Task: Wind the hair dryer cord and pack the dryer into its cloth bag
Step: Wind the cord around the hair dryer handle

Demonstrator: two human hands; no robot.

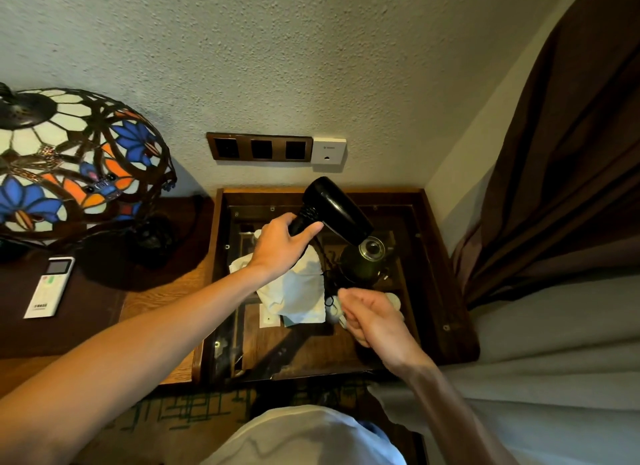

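Two hands are out over the glass-top table [429,257]. My left hand [280,245] reaches far forward and squeezes the handle of the black hair dryer [334,210], holding it up above the white cloth bag [298,291]. My right hand [372,317] is curled, pinching the thin cord [325,274].

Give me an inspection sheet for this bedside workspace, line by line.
Surface: glass-topped table, dark wood frame.
Job's things: hair dryer held up above the table; cloth bag lying crumpled on the glass.
Clutter: dark kettle with a clear lid, behind the bag; remote control on the side desk.
Grippers: left hand clamped on the dryer handle; right hand closed, blurred, apparently on the cord.
Cables: cord hanging from the handle toward the right hand, not wound.
Surroundings: stained-glass lamp, wall sockets, brown curtain.
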